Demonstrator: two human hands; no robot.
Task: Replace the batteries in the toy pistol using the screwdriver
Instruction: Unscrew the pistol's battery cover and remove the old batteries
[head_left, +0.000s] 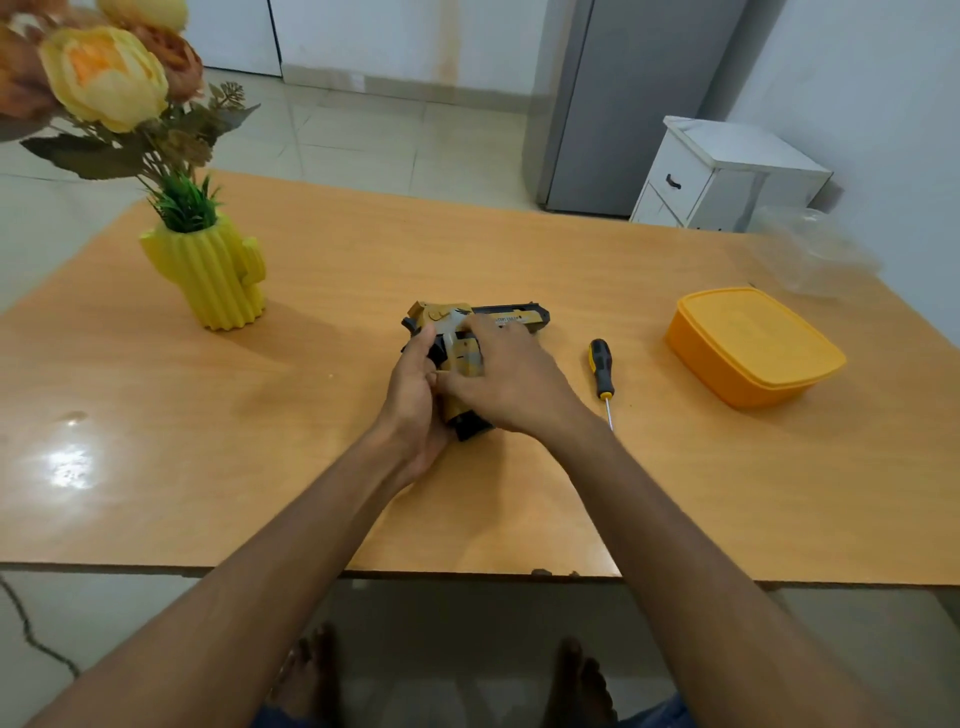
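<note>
Head view, toy pistol (511, 315) barrel pointing right

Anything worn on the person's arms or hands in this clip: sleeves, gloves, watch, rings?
Nothing visible. The left hand and right hand are bare, with no gloves, and both forearms are uncovered up to the frame edge: no sleeves, watch or bracelet. No rings show on the visible fingers.

The pistol (470, 338) is lying mid-counter (311, 415). The screwdriver (601, 370) is lying just right of it, the box (753, 345) farther right. The vase (213, 275) is standing far left.
</note>
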